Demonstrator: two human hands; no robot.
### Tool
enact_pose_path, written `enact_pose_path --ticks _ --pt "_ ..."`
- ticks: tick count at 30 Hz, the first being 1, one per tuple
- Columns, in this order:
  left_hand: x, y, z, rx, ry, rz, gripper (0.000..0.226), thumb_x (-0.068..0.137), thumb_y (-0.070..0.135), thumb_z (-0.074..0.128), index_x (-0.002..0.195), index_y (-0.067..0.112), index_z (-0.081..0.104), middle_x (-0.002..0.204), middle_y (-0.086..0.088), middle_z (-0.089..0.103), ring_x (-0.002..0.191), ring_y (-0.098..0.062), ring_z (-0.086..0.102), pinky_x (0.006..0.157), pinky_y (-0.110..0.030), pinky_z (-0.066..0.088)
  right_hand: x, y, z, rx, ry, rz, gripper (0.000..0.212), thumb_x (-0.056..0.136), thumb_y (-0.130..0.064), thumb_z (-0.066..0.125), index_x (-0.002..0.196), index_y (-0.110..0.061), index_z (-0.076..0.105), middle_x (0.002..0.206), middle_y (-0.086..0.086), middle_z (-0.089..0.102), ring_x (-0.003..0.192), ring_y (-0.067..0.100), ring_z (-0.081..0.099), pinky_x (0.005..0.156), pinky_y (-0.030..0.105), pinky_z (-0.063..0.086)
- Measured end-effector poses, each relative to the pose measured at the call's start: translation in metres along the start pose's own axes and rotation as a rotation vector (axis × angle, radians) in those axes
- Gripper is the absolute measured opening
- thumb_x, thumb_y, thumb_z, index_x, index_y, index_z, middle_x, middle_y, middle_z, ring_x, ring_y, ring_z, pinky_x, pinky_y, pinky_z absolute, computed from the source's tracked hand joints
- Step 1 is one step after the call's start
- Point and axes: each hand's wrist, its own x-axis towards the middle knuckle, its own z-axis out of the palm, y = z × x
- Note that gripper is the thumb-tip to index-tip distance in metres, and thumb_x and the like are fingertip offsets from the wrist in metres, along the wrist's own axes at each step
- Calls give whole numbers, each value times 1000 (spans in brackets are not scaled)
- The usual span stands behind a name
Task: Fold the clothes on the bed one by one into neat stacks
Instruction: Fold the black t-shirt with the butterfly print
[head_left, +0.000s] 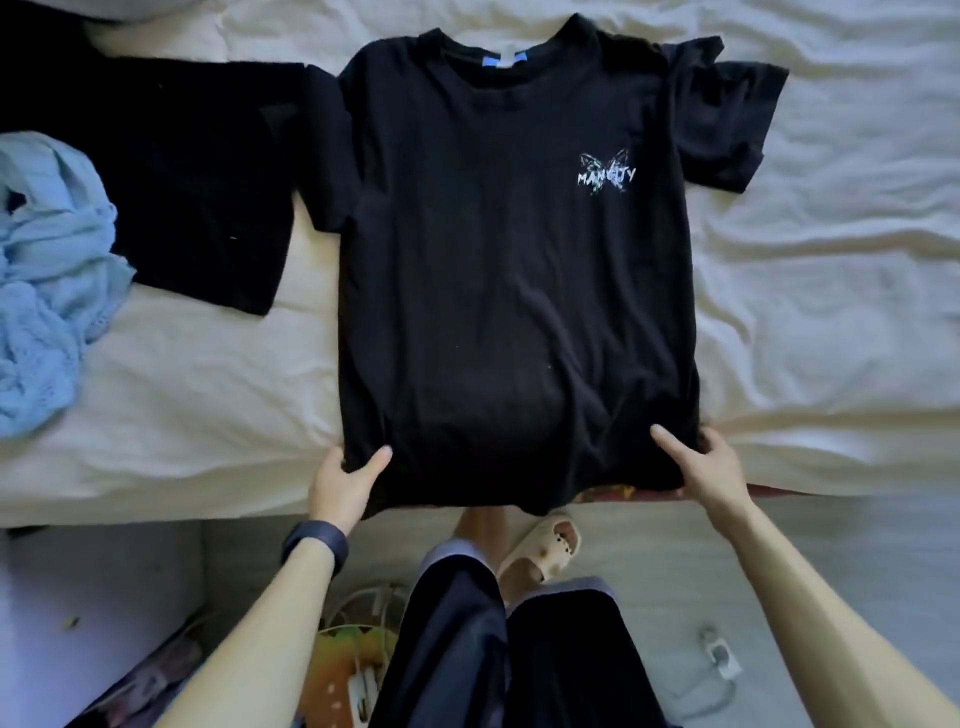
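Note:
A black T-shirt (498, 270) with a small butterfly print lies front up on the white bed sheet (831, 260), collar at the far side, sleeves spread. Its hem hangs slightly over the bed's near edge. My left hand (345, 480) pinches the hem's left corner, thumb on top of the cloth. At the hem's right corner my right hand (706, 462) grips the fabric, thumb lying on the shirt.
A second black garment (197, 182) lies flat to the left of the shirt. A crumpled light-blue garment (47, 280) sits at the left edge. Below the bed are my legs, a beige slipper (545, 545), cables and a charger (719, 657) on the floor.

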Motion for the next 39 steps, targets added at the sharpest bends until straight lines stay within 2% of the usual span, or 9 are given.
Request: enact_pose_path --ticks 4,8,11,15,19,23,28,33,39 --pt "-13 -23 -3 104 70 88 37 93 45 67 107 12 67 101 -2 67 99 -29 61 79 -36 44 -13 33 -12 -160 -74 -153 32 92 -47 70 113 -23 75 106 -6 75 102 18 69 94 38 54" --pt "-36 -33 -12 85 206 156 25 95 37 66 95 12 67 88 -4 64 83 -25 54 72 -33 37 -26 64 -35 -30 135 -199 19 93 -47 65 83 -31 68 81 -5 73 76 23 73 87 55 58" --pt "-43 -42 -18 103 219 187 19 96 35 65 92 17 65 86 -2 63 83 -25 55 72 -32 37 -41 65 -47 -26 287 -225 26 95 -45 61 83 -23 64 81 3 72 83 31 72 90 52 56" --pt "-42 -57 -9 112 164 126 26 98 39 60 91 15 64 90 -3 66 87 -29 61 77 -35 44 -25 78 -41 130 208 -154 27 84 -48 67 83 -22 68 89 3 73 93 31 71 89 53 58" --pt "-37 -72 8 -51 -4 -38 23 99 38 61 100 15 60 95 -4 69 75 -21 69 68 -34 52 -26 66 -23 346 125 -81 12 93 -13 67 83 -18 64 106 19 68 94 28 69 77 38 62" --pt "-33 -84 8 -124 -34 -78 27 101 37 57 123 24 47 106 0 67 83 -23 72 61 -30 45 -22 70 -24 342 166 -88 12 90 -25 74 84 -16 69 101 16 72 86 25 71 75 36 62" --pt "-37 -105 -5 -143 157 15 23 98 29 62 105 8 67 77 1 71 75 -20 66 84 -42 54 -39 83 -40 339 230 -188 23 91 -28 76 83 -9 67 79 5 66 66 16 69 68 24 61" --pt "-51 -121 -3 -85 185 35 16 97 21 59 95 13 73 68 0 68 83 -28 67 86 -39 51 -43 106 -32 367 289 -158 15 90 -17 77 99 -10 67 91 4 67 93 29 70 77 28 62" --pt "-53 -121 4 89 192 40 17 102 24 51 106 13 64 93 -11 71 98 -35 66 85 -37 46 -39 126 -22 201 247 -92 17 88 -33 78 85 -20 67 82 -1 72 78 22 74 88 42 59"
